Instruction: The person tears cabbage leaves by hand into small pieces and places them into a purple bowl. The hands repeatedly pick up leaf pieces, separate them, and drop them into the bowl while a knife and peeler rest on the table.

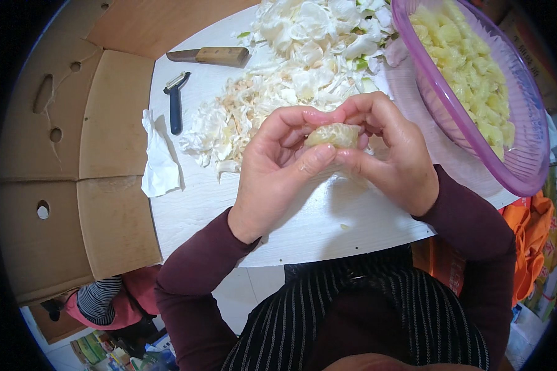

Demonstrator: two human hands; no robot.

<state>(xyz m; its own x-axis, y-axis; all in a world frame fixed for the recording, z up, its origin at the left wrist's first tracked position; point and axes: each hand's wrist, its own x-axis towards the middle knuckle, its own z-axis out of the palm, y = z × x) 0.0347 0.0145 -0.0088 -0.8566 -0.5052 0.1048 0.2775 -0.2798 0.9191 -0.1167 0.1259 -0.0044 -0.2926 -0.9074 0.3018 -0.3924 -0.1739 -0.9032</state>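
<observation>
A pale yellow pomelo segment is held between my two hands, above the white table. My left hand pinches its left end between thumb and fingers. At the other end my right hand grips it the same way, with thumb below and fingertips above. Bits of whitish membrane cling to the flesh. Just beyond my hands spreads a heap of peeled membrane and white pith, with some green rind among it. To the right, a purple plastic basket holds many peeled pomelo pieces.
A wooden-handled knife lies at the far left of the table. Near it are a dark-handled peeler and a crumpled white tissue. Cardboard borders the left edge. Orange bags sit below the right edge.
</observation>
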